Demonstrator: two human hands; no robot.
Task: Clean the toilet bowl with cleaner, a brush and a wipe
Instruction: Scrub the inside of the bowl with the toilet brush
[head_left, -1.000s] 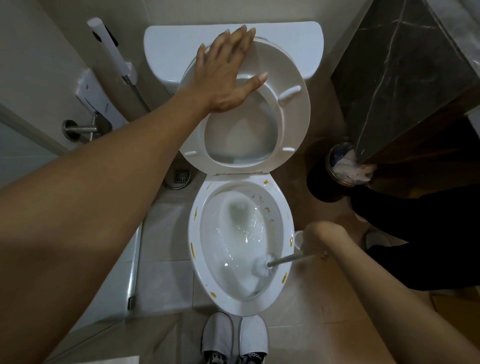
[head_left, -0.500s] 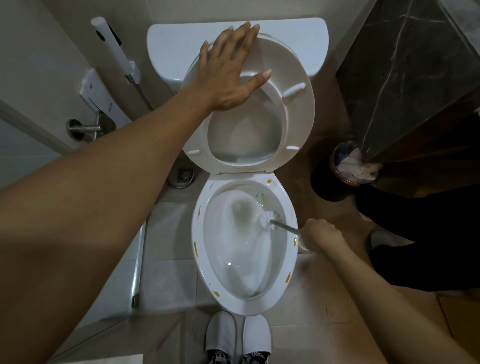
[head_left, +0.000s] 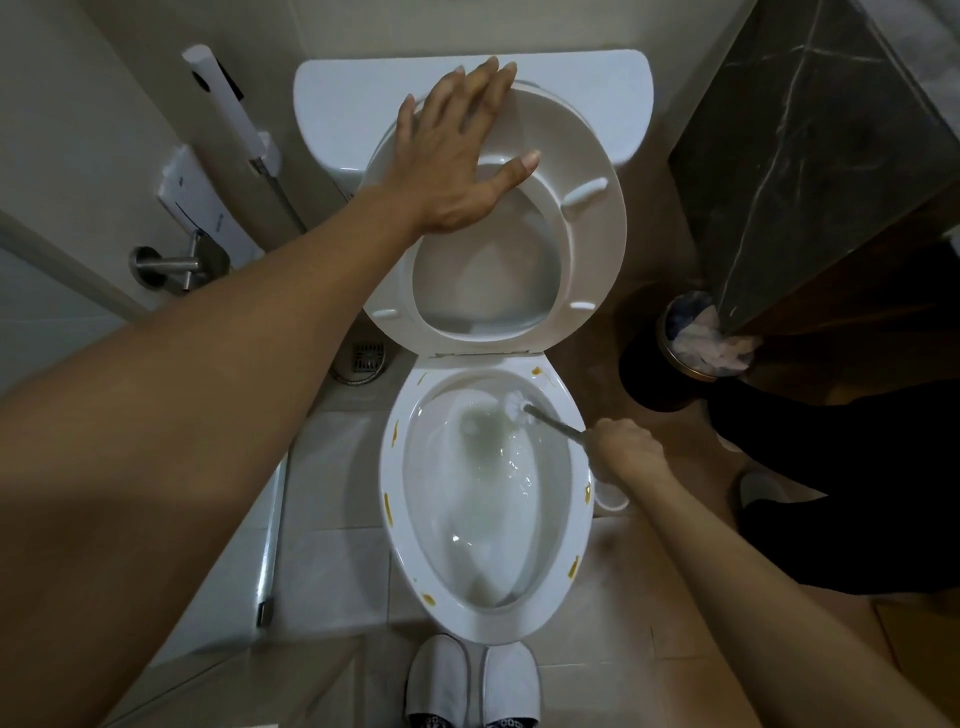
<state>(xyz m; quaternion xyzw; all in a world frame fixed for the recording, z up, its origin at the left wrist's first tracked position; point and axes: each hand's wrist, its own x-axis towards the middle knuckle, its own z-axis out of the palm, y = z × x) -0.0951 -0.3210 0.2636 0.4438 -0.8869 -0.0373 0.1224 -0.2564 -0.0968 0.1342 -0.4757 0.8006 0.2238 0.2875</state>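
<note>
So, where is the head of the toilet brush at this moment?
In the head view, the brush head is inside the toilet bowl, at its upper right, near the seat hinge; the right hand holds its handle.

The white bowl (head_left: 485, 499) sits in the lower middle of the frame, oval, with water and foam inside. Yellow-orange smears dot its rim: at the upper right, down the left side, at the lower left and along the right side. The seat (head_left: 587, 244) is raised in the upper middle, leaning back against the tank (head_left: 343, 104). The brush (head_left: 519, 404) has a white head and a thin metal handle; its head lies against the inner wall at the bowl's upper right, the handle slanting down to the right over the rim.
</note>
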